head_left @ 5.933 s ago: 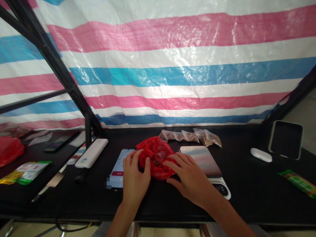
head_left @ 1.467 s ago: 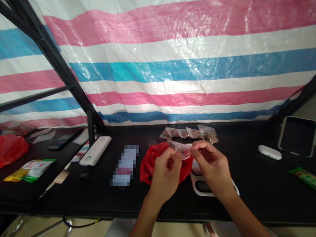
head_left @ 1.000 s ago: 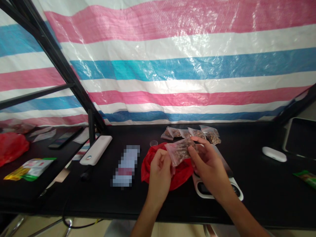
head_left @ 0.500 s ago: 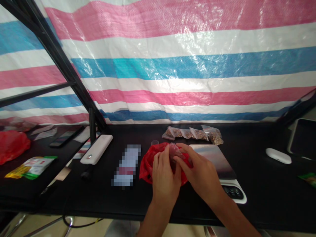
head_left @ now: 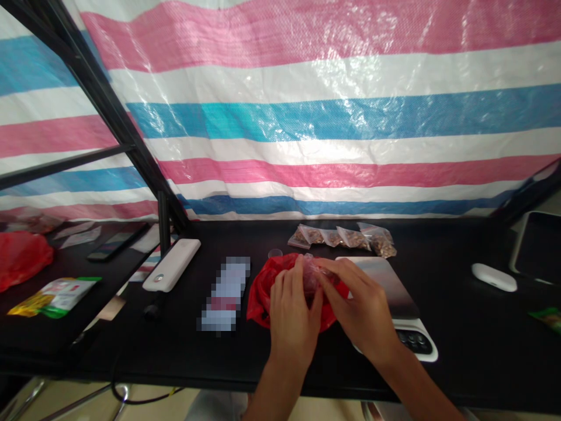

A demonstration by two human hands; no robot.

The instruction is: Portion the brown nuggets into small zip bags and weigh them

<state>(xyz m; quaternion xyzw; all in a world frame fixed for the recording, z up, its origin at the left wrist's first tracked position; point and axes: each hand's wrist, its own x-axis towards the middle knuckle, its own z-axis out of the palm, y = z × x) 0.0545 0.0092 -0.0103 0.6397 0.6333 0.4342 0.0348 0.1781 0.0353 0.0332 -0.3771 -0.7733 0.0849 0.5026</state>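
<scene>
Both my hands meet over a crumpled red plastic bag (head_left: 262, 295) on the black table. Between them is a clear plastic bag (head_left: 311, 273), its contents too blurred to name. My left hand (head_left: 290, 307) has its fingers bent around the near left side of the clear bag. From the right, my right hand (head_left: 362, 304) pinches the same bag with thumb and fingertips. Just to the right lies a kitchen scale (head_left: 392, 289) with a metal plate, partly covered by my right hand. Behind the red bag sits a small clear round lid or cup (head_left: 275, 253).
Several small zip bags of brown bits (head_left: 350, 238) lie in a row at the back. To the left are a blurred-out phone-shaped item (head_left: 225, 292) and a white power bank (head_left: 172, 266). A white case (head_left: 494, 277) rests at right. A black frame post (head_left: 163, 222) stands at left.
My right hand has shifted slightly, and more of the clear bag now shows between my hands. The red bag's right edge spreads a little further out. My left hand stays almost in place.
</scene>
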